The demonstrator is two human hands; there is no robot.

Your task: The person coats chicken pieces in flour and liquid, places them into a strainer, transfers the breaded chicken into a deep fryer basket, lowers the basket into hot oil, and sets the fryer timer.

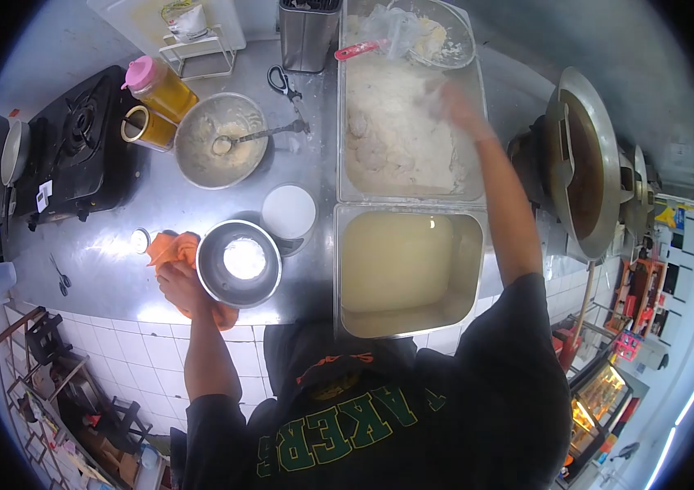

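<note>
My left hand (pixel 180 286) is closed on a crumpled orange cloth (pixel 174 247) at the counter's front edge. Just right of it stands a metal bowl (pixel 214 282) with a bright glare inside. My right hand (pixel 455 108) is over a deep metal tray of white flour (pixel 396 122); motion smears its fingers, so I cannot tell what they hold. Pale, coated lumps (pixel 367 155) lie in the flour at the left. At the tray's far end sits a clear strainer-like bowl (pixel 465 49) with a plastic bag (pixel 392 31) and a red handle (pixel 361 50).
Nearer me is a metal pan of pale liquid (pixel 396 261). A batter bowl with a ladle (pixel 191 163), scissors (pixel 279 80), a white round lid (pixel 289 211) and a pink-capped oil jug (pixel 169 90) share the counter. A gas stove (pixel 77 155) is left; a large wok (pixel 563 188) stands right.
</note>
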